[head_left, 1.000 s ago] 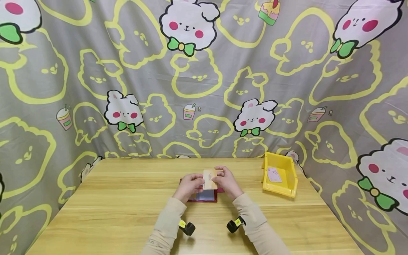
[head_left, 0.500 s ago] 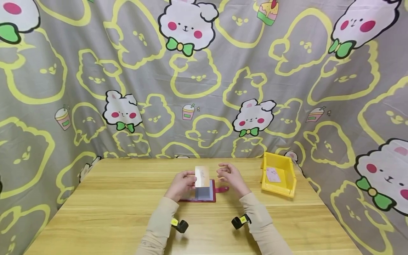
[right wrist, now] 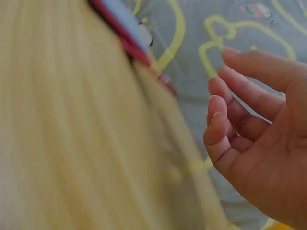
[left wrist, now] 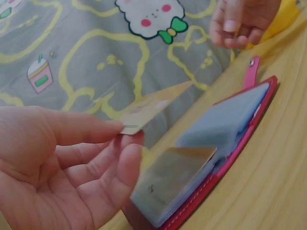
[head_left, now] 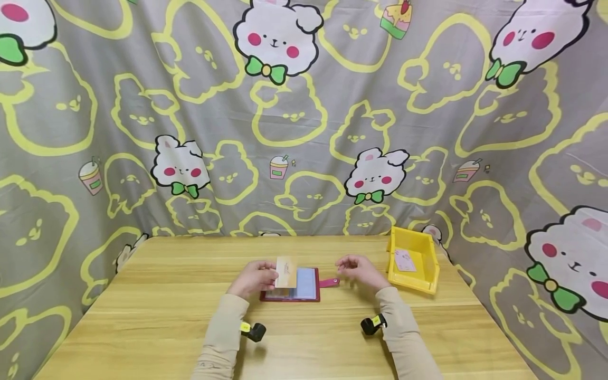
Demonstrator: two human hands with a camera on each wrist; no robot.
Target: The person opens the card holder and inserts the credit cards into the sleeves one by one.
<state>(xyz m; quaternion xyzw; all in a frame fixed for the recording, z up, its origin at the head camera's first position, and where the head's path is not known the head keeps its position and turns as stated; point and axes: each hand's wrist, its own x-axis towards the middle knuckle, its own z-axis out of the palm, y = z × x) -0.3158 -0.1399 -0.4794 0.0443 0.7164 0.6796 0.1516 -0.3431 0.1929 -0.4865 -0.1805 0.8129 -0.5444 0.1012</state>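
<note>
Pinching card [head_left: 286,272] by one edge: left hand [head_left: 253,278]. Grip likely chosen so printed face shows. Card above unfolded wallet [head_left: 309,285]; wallet flat on table [head_left: 142,316], pockets up, presumably for access. Right hand [head_left: 362,272] near strap [head_left: 329,283]: fingers loosely bent, holding nothing.

Here's the head view, looking forward and down from well back: worktop [head_left: 166,327] across the lower frame, curtain [head_left: 304,121] across the upper. Over to the left wrist, close in and tilted, left hand [left wrist: 67,167] at lower left, right hand [left wrist: 247,21] at upper right. Right wrist, close and tilted too; all three catch the red card holder [left wrist: 216,122].
</note>
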